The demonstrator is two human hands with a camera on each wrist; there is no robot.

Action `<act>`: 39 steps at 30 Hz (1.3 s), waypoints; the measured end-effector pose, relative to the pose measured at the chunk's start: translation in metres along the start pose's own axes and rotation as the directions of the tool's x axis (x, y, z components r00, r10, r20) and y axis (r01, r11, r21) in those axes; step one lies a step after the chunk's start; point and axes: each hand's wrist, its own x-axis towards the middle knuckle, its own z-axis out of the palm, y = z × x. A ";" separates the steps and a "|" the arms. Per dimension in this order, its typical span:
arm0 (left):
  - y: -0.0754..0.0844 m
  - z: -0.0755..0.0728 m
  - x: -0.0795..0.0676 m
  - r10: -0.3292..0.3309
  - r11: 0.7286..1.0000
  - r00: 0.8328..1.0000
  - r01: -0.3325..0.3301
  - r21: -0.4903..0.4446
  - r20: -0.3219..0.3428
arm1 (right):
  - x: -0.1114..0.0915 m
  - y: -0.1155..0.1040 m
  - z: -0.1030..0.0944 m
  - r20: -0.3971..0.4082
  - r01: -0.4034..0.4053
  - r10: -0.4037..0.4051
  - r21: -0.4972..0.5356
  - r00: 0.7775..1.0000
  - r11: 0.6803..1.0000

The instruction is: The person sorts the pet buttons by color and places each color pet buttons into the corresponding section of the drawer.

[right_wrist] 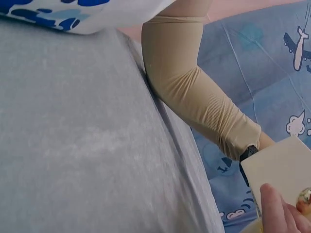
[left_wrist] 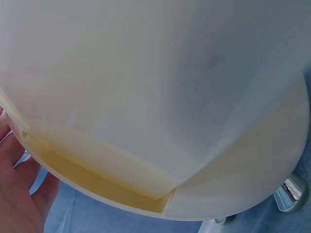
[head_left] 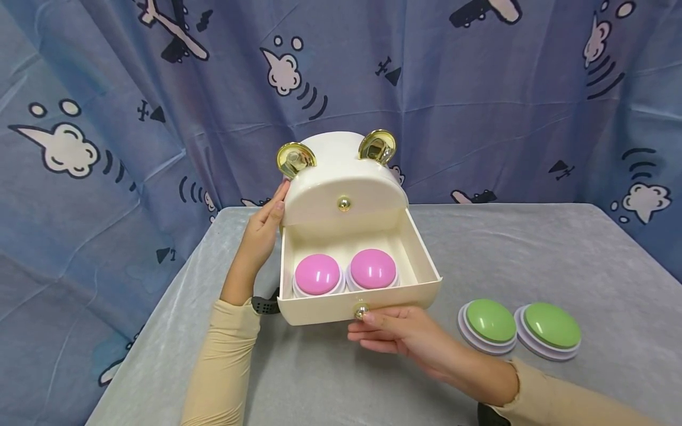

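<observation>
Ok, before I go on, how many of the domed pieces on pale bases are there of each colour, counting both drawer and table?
Pink domed pieces, in the drawer: 2
Green domed pieces, on the table: 2
Total: 4

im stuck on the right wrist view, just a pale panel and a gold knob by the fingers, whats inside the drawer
Observer: Two pink buttons sit side by side in the open drawer.
Operator: ok and wheres the left hand, i only get the arm
Observer: It touches the side of the white box, just below one gold ear.
Operator: anything else on the table i cant see
Observer: Yes, two green buttons, lying to the right of the drawer.
</observation>
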 end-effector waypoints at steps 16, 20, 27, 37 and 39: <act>0.000 0.000 0.000 0.011 1.000 1.000 -0.011 -0.012 -0.013 | 0.004 0.006 0.006 -0.053 0.074 -0.073 0.021 0.996 0.997; 0.000 0.000 0.000 0.005 1.000 1.000 -0.005 -0.016 -0.010 | 0.005 0.003 0.005 -0.069 0.100 -0.100 -0.005 0.993 0.995; 0.002 -0.001 -0.001 -0.005 1.000 1.000 0.005 -0.014 -0.008 | 0.013 -0.004 0.003 -0.099 0.101 -0.105 -0.039 0.990 0.994; 0.002 -0.001 -0.001 -0.021 1.000 1.000 0.021 -0.017 0.002 | 0.032 -0.012 -0.002 -0.122 0.106 -0.108 -0.026 0.987 0.994; 0.002 -0.001 -0.001 -0.021 1.000 1.000 0.021 -0.014 0.003 | 0.035 -0.014 -0.004 -0.124 0.108 -0.110 -0.025 0.986 0.994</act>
